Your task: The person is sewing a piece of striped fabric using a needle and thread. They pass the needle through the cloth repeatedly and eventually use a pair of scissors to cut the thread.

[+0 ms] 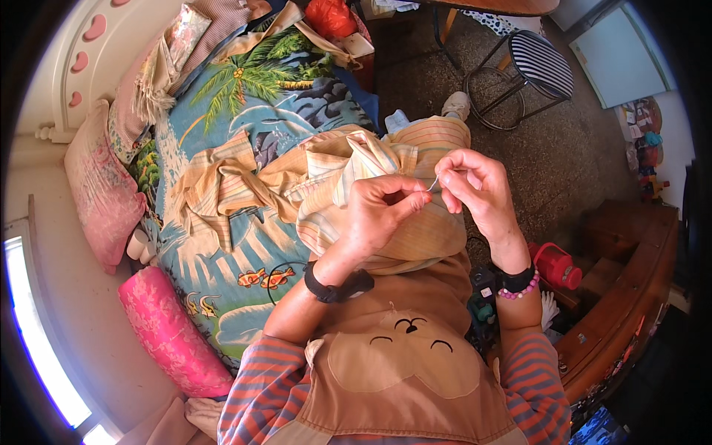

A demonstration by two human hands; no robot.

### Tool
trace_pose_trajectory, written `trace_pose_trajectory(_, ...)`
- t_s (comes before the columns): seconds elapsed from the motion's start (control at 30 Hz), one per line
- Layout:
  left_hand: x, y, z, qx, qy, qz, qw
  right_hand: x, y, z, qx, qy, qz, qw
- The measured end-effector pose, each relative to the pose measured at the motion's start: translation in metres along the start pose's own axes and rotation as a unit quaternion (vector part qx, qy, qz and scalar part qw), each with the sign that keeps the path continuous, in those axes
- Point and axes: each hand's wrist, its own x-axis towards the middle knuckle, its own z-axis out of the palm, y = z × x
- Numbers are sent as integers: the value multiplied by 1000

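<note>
A short piece of pale thread (434, 183) runs between my two hands above my lap. Its lower end is pinched between the thumb and index finger of my left hand (384, 211). My right hand (477, 192) grips the other end with its thumb and fingertips, the remaining fingers curled. Whether a needle is in either hand is too small to tell. Beneath the hands, a yellowish striped cloth (334, 161) lies bunched over my lap and spreads left onto the bed. Its folds touch neither pinching fingertip as far as I can see.
A bed with a palm-printed cover (222, 133) lies to the left, with a pink bolster (172, 334) and a pillow (100, 189). On the right stand a striped round stool (540, 58), a red container (556, 266) and a wooden cabinet (617, 311).
</note>
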Motion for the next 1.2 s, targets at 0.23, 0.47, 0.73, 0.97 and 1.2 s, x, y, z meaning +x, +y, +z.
trace_pose_trajectory(0.23,0,0,1,8,-3,3,1000,1,5,0,6,6,-21,1000)
trace_pose_trajectory(0.47,2,7,-3,-16,-13,-14,1000,0,4,1,1,-1,-29,1000)
trace_pose_trajectory(0.73,5,4,1,-1,30,38,999,-7,-2,13,-85,-7,-67,994)
trace_pose_trajectory(0.97,0,13,-2,78,29,33,996,-9,-3,10,-160,-26,-58,985)
trace_pose_trajectory(1.2,3,5,-8,-29,-39,-20,999,-10,-3,11,-196,-53,-72,977)
